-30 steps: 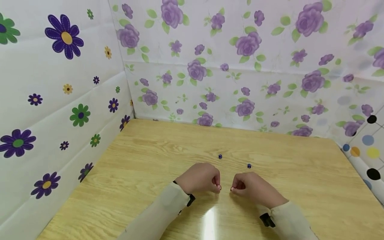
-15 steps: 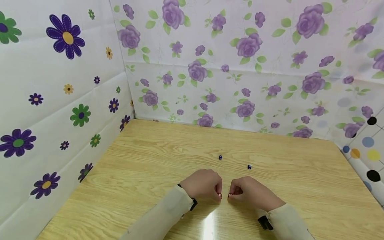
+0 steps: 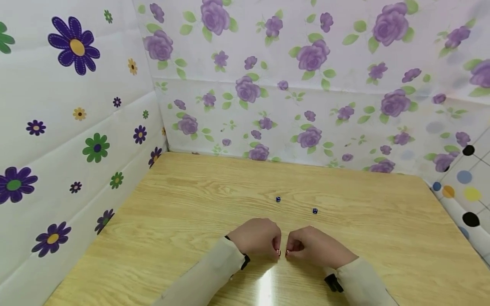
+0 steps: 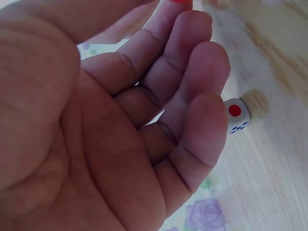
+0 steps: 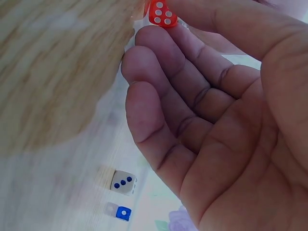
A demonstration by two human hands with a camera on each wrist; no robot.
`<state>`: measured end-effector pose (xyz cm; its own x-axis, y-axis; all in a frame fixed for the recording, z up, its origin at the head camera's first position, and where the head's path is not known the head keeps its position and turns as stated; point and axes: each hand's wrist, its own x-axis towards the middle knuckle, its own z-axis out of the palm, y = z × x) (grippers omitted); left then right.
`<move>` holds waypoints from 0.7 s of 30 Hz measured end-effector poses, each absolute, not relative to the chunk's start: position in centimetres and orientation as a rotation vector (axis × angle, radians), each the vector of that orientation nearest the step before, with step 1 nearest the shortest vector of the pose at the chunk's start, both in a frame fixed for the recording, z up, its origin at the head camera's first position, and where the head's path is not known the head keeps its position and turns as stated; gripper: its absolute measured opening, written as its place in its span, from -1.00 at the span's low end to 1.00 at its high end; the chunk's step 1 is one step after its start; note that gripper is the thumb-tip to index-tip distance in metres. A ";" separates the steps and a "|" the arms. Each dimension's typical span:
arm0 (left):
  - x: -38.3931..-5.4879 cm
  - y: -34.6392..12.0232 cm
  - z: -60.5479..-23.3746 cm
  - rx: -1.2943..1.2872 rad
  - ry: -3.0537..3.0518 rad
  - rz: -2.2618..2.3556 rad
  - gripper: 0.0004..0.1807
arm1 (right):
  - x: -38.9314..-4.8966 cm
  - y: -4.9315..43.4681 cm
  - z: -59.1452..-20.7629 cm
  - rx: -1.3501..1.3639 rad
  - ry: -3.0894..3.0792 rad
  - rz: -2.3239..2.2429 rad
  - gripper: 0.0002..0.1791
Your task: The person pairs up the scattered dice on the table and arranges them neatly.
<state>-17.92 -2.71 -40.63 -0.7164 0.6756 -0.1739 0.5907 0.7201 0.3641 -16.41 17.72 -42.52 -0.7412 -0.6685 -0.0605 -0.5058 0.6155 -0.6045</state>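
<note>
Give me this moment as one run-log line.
Left hand pinches red die | right hand pinches second red die | narrow gap between them | blue die and another blue die on table beyond hands

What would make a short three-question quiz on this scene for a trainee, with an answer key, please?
1. Multiple choice: what colour is the die that the right hand pinches?
A) Green
B) Red
C) Yellow
2. True or false: the left hand has nothing in its grip.
3. Reading: in the right wrist view, what number is on the face of the white die turned most toward the camera?

Key:
1. B
2. False; it pinches a red die.
3. Three
</note>
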 end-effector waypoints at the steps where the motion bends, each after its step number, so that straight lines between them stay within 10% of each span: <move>1: -17.9 -2.7 -40.6 0.991 2.630 0.411 -0.75 | -16.4 17.7 -42.5 -0.957 2.563 -0.827 -0.89; 21: -17.6 -2.7 -40.5 0.988 2.593 0.425 -0.77 | -16.2 17.4 -42.6 -1.001 2.501 -0.836 -0.91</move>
